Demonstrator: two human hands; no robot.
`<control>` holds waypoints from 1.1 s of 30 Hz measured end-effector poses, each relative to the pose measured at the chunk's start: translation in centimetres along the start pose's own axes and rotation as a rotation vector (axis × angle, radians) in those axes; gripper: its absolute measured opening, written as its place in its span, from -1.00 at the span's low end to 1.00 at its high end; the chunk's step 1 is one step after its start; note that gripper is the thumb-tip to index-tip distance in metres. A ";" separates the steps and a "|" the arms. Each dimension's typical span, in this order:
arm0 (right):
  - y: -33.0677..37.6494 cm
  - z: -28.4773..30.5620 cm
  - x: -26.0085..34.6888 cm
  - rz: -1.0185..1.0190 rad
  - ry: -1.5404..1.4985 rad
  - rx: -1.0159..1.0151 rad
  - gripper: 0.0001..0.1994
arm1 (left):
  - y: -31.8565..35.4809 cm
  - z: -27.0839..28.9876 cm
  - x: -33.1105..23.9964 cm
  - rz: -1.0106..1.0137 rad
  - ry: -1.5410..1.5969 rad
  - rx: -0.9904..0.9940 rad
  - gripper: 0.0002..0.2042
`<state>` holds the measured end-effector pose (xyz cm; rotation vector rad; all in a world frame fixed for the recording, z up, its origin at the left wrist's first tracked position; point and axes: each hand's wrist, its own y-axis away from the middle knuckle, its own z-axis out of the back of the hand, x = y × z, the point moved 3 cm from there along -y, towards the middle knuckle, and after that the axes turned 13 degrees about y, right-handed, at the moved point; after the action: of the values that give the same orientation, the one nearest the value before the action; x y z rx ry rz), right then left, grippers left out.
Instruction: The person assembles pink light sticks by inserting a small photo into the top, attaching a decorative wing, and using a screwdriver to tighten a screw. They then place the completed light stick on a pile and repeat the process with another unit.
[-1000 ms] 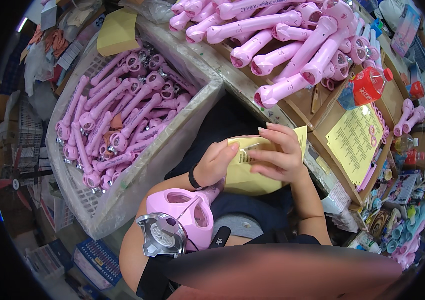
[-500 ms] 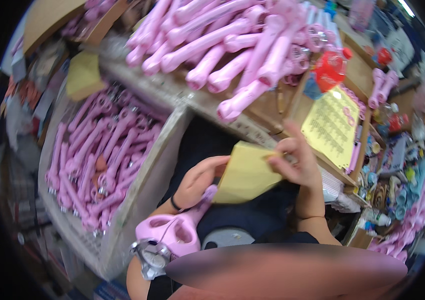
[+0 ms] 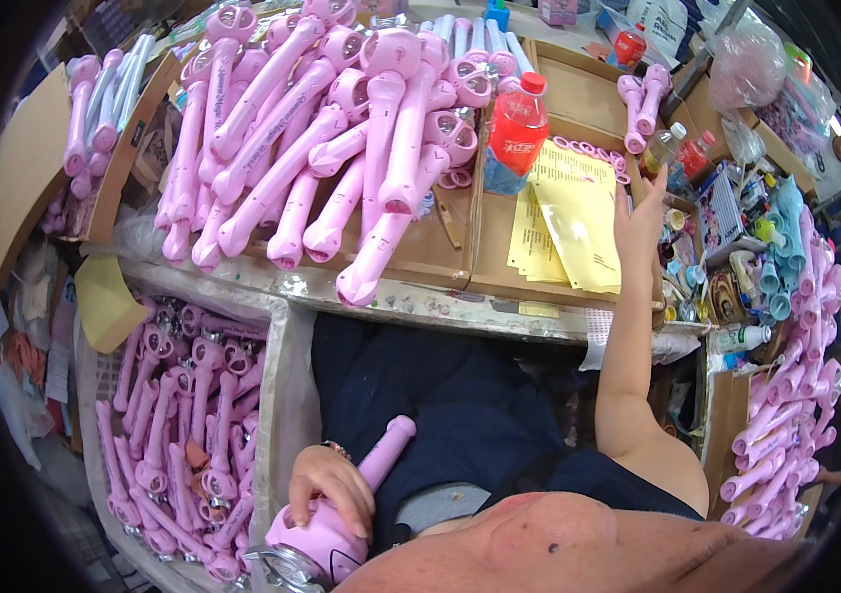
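Observation:
In my lap lies a pink plastic wand toy [image 3: 317, 542] with a wide head and a straight handle. My left hand [image 3: 329, 486] curls over that head, with the fingers bent against it. Stretched out to the far right, my right hand [image 3: 641, 225] has its fingers extended and holds nothing that I can see. It is beside the right edge of a yellow sticker sheet [image 3: 583, 232]. Another yellow sheet [image 3: 531, 242] lies partly under that one, in a cardboard tray [image 3: 499, 282].
Pink wands [image 3: 282, 119] are heaped on the bench ahead. At left, a crate [image 3: 287, 395] holds many more. A red-labelled bottle [image 3: 516, 133] stands in the tray. Small bottles [image 3: 663, 148] and blue cone-shaped parts [image 3: 784, 247] crowd the right, near stacked pink handles [image 3: 786, 435].
The yellow sheet has left my hands, and a sheet now lies atop the other in the tray. My left hand has dropped to the wand's head; my right has reached forward and right.

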<state>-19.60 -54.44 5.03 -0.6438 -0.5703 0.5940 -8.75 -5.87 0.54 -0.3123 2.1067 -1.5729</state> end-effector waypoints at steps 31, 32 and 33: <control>12.0 4.2 21.2 0.449 -1.112 0.317 -0.52 | -0.8 1.1 -2.3 -0.768 -0.616 -1.210 -0.65; 12.2 4.6 20.9 0.293 -1.176 0.246 -0.57 | -0.7 1.3 -1.9 -0.792 -0.638 -1.263 -0.66; 12.8 4.7 20.8 0.044 -1.468 0.293 -0.77 | -0.8 1.4 -1.5 -0.789 -0.673 -1.289 -0.67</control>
<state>-12.40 -30.69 5.53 0.1801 -1.7842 1.1337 -6.87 -6.62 1.37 -1.9218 2.1500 0.0030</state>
